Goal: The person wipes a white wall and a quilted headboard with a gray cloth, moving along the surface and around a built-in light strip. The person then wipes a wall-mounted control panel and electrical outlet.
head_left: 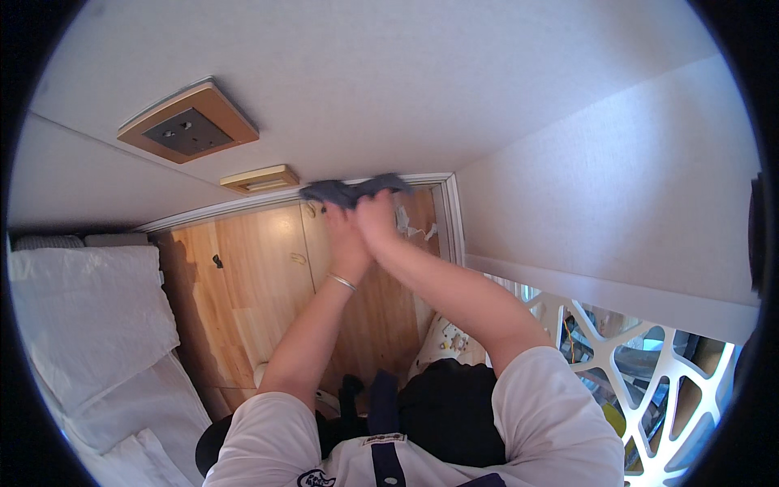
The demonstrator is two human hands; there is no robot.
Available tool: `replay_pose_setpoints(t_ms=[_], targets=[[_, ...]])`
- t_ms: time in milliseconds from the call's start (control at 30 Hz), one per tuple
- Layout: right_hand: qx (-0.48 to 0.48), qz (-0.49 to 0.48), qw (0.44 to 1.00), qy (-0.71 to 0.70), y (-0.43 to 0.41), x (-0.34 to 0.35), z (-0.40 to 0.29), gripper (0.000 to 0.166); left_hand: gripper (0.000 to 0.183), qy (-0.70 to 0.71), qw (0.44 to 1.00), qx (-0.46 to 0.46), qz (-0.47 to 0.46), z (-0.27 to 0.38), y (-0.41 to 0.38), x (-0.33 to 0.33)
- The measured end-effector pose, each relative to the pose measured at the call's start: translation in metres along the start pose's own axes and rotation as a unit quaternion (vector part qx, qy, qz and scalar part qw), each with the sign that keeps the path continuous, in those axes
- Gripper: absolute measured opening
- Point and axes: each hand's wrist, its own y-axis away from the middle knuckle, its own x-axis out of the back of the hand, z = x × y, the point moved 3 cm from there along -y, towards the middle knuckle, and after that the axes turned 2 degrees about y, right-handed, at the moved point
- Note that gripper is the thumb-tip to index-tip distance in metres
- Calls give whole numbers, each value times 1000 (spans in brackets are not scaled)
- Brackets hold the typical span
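Both hands are on a dark grey cloth (356, 190), which lies against the white baseboard (420, 179) where the wall meets the wood floor. My left hand (342, 226) grips the cloth near its middle. Close beside it, my right hand (376, 213) holds the cloth's right part. The fingers are partly hidden and slightly blurred. A metal bangle (342, 282) circles my left wrist. Right of my hands, crumpled white scraps (414, 228) lie on the floor by the corner.
A socket (188, 131) and a small gold-framed fitting (260, 179) are on the wall. White-covered bedding (91, 310) is at left. A small dark object (217, 262) lies on the wood floor (261, 274). A patterned bag or cushion (447, 341) and a white openwork partition (614, 365) stand at right.
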Motion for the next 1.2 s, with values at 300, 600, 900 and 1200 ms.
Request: replay_pose_setpoints(t_ms=[300, 600, 900, 1200], targets=[[-153, 81, 982, -73, -32, 10, 36, 39, 51, 123, 992, -2, 29, -15, -1, 6], [-89, 123, 979, -135, -62, 46, 60, 53, 79, 259, 961, 47, -86, 38, -14, -12], [-6, -34, 994, -108, -12, 5, 7, 19, 73, 232, 958, 124, 112, 4, -19, 18], [237, -13, 964, 122, 30, 81, -22, 23, 53, 243, 955, 130, 112, 12, -35, -30]])
